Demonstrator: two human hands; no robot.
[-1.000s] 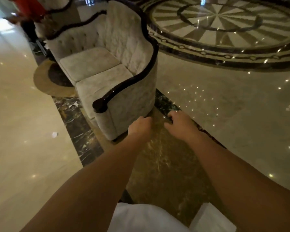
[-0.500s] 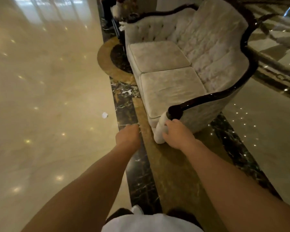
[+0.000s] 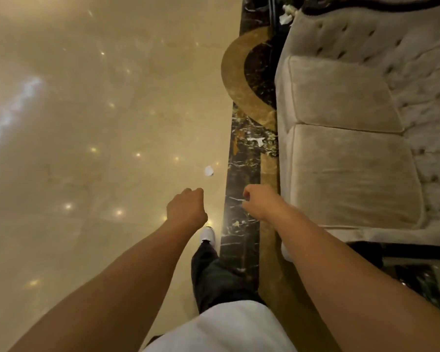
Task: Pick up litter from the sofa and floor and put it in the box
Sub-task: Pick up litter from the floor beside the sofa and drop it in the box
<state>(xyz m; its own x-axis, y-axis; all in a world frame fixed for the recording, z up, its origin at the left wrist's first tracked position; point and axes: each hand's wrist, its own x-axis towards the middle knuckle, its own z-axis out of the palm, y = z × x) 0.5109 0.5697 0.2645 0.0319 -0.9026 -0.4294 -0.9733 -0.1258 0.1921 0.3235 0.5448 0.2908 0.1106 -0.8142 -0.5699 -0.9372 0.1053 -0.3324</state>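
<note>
Both hands, left (image 3: 187, 208) & right (image 3: 258, 203), loosely curled, holding nothing. Paper scrap (image 3: 208, 170) on floor (image 3: 87, 148) just ahead: prob. light, flimsy, so pinch at an edge.

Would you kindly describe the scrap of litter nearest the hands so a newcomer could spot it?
Start at the cream sofa and cross the dark marble strip along its front onto the pale glossy floor. Just beyond that strip lies a small crumpled white scrap. Unlike the flat white paper, it sits on beige tile.
</note>
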